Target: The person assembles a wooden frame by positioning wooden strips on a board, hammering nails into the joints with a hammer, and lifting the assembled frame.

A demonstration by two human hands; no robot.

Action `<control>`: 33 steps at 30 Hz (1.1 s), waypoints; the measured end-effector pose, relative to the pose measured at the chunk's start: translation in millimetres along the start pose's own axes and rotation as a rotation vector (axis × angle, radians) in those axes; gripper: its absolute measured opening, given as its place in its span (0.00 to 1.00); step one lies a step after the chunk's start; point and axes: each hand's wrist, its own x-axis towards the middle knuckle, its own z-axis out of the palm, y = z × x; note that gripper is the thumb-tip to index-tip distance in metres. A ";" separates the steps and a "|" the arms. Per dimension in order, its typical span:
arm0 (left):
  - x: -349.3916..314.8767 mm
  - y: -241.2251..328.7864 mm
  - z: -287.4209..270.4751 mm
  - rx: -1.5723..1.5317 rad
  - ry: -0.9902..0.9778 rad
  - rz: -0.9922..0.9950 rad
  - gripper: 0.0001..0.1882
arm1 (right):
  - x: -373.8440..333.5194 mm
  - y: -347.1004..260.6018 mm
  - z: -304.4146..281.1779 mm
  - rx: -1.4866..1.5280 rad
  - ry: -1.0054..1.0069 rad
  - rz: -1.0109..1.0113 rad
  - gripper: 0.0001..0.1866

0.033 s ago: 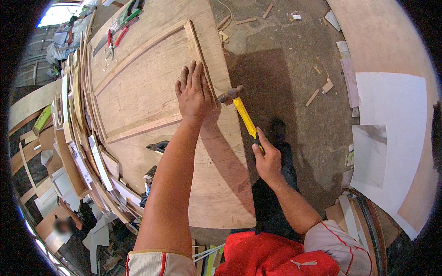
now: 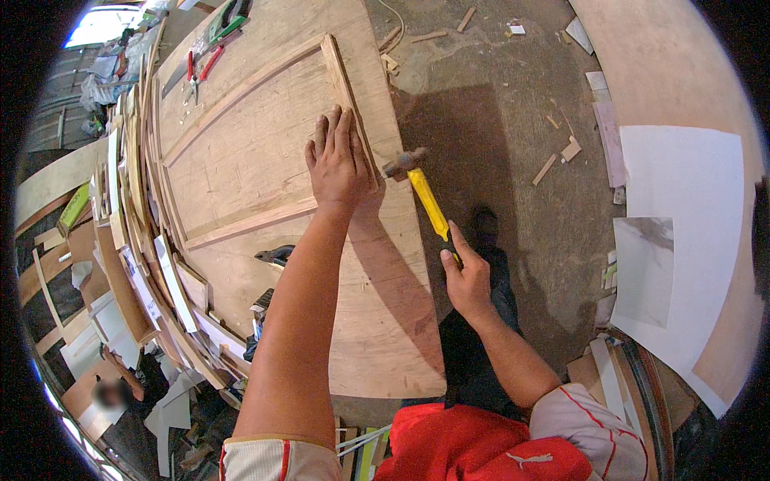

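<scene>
My left hand lies flat with fingers stretched over the right-hand strip of a thin wooden frame, pressing on its near corner. That frame rests on a large plywood sheet. In my right hand is a hammer with a yellow and black handle, gripped near the handle's end. Its dark metal head is beside the frame's right strip, close to my left wrist; I cannot tell whether it touches the wood. What lies under my left palm is hidden.
Red-handled pliers and a green-handled saw lie at the plywood's far left. A black tool sits by my left forearm. Stacked boards line the left, where another person sits. Wood scraps litter the floor.
The hammer head has shifted very slightly to the right, away from the frame. My left hand stays in place.
</scene>
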 end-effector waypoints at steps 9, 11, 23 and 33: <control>0.9 2.6 -0.4 -0.013 0.007 -0.004 0.26 | -5.5 -3.1 5.1 0.039 0.017 0.066 0.30; 2.2 4.3 -0.3 -0.005 0.013 0.004 0.26 | -7.0 0.7 10.5 -0.006 0.020 -0.034 0.31; 1.0 1.7 1.9 0.019 0.024 0.021 0.26 | -17.9 -17.7 23.1 0.076 0.011 0.075 0.29; -0.5 -0.9 1.8 0.015 0.010 0.023 0.26 | -19.9 -22.7 26.9 0.108 0.051 0.164 0.28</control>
